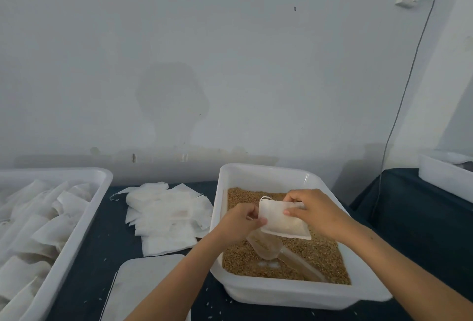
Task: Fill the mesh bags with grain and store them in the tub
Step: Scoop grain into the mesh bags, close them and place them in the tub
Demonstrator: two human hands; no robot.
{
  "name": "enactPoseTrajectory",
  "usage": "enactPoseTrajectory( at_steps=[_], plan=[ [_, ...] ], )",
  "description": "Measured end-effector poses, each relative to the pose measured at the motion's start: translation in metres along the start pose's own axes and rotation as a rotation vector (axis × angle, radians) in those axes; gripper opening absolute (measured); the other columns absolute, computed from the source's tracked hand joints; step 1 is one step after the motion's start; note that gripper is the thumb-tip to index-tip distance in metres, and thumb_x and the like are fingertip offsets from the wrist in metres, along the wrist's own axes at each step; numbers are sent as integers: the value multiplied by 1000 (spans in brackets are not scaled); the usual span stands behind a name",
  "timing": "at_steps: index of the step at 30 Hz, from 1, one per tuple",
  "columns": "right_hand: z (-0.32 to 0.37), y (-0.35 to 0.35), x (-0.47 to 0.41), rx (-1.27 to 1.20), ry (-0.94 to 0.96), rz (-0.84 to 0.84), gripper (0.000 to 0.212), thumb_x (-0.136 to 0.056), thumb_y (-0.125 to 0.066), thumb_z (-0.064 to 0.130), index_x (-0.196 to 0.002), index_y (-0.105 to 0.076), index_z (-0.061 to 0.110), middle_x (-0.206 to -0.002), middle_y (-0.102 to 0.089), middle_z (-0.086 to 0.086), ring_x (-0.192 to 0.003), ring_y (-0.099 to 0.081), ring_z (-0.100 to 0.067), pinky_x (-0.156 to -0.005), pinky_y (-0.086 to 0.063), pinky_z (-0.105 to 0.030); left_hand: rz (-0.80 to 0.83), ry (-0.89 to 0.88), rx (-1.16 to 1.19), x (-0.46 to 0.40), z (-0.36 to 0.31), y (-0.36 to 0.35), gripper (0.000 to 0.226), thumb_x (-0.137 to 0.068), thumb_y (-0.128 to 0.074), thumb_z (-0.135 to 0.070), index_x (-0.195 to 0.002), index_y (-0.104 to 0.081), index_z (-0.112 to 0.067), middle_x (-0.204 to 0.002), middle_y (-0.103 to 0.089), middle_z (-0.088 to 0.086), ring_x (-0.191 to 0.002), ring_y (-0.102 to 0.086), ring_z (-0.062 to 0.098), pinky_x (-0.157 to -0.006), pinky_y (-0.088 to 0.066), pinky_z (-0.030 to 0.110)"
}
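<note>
Both hands hold one white mesh bag (284,221) above a white tub of brown grain (302,246). My left hand (240,221) pinches the bag's left edge. My right hand (309,210) grips its top right end with curled fingers. The bag looks plump and lies tilted. A clear plastic scoop (271,246) stands in the grain below the bag. A second white tub (84,208) at the left holds several filled bags (38,223).
A pile of flat empty mesh bags (166,215) lies on the dark table between the two tubs. A white lid or tray (143,285) sits at the front centre. Another white tub (445,175) stands at the far right. A cable (399,105) hangs down the wall.
</note>
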State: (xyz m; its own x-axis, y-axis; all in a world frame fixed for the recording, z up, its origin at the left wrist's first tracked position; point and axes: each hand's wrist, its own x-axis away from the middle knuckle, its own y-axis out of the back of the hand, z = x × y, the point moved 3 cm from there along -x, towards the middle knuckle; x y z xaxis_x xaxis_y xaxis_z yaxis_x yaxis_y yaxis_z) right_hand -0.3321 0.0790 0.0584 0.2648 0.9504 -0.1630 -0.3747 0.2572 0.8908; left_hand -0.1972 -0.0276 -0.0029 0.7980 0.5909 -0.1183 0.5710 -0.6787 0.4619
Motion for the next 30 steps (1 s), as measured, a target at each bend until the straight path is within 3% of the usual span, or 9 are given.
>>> enactPoseTrajectory(
  at_steps=[4,8,12,17,20,23,25,27,30],
  plan=[
    [5,1,-2,48,22,9,19,-88,-63,26,-74,-58,37,-88,-66,13,-84,-57,-1,-70,-42,-20,65,29,24,2,1,-2,18,-93,-57,-19,-100,-60,-2,-87,-58,2,-78,-52,13,-77,-47,29],
    [8,1,-3,73,38,16,15,-89,-63,25,-77,-60,34,-86,-63,16,-82,-55,5,-67,-38,-16,98,40,42,3,0,-3,4,-92,-58,-15,-91,-58,-11,-86,-58,0,-78,-55,12,-80,-51,30],
    [7,1,-3,60,37,18,17,-89,-63,25,-75,-61,34,-86,-64,17,-86,-57,3,-73,-42,-18,111,36,62,5,0,-3,4,-93,-57,-14,-93,-58,-10,-89,-60,2,-84,-58,16,-87,-52,37],
    [5,-2,-1,53,14,13,18,-89,-62,26,-74,-61,35,-88,-68,11,-88,-63,-8,-81,-50,-32,91,46,72,3,1,-2,24,-93,-56,-14,-108,-57,5,-94,-58,9,-86,-55,19,-88,-51,40],
    [3,-3,0,43,6,5,16,-90,-61,26,-75,-62,33,-86,-69,8,-87,-65,-12,-82,-51,-35,101,45,84,3,1,-2,12,-93,-57,-13,-98,-59,-3,-90,-59,2,-80,-56,13,-81,-52,31],
    [0,-3,1,33,-1,-21,17,-91,-60,26,-74,-61,30,-82,-67,8,-83,-63,-10,-76,-49,-29,95,38,115,3,0,-1,4,-94,-55,-14,-93,-57,-10,-91,-58,-2,-82,-56,14,-78,-51,28],
    [-1,-7,3,2,-14,-46,18,-92,-58,23,-74,-59,25,-75,-63,6,-71,-58,-8,-67,-43,-22,72,31,162,3,-1,0,8,-95,-53,-16,-89,-56,-13,-88,-55,-4,-81,-55,13,-75,-51,27],
    [-4,-14,7,-69,-46,-55,17,-93,-55,21,-78,-58,15,-68,-58,0,-62,-50,-9,-63,-39,-23,29,-3,175,3,-5,5,17,-95,-52,-18,-78,-52,-20,-81,-52,-6,-75,-52,10,-73,-49,25],
    [-9,-29,14,-219,-126,11,15,-96,-51,19,-87,-58,9,-81,-66,-4,-72,-61,-12,-60,-48,-26,-23,-124,91,2,-13,12,20,-93,-57,-18,-75,-52,-24,-78,-53,-10,-75,-49,7,-75,-41,21]
  ],
)
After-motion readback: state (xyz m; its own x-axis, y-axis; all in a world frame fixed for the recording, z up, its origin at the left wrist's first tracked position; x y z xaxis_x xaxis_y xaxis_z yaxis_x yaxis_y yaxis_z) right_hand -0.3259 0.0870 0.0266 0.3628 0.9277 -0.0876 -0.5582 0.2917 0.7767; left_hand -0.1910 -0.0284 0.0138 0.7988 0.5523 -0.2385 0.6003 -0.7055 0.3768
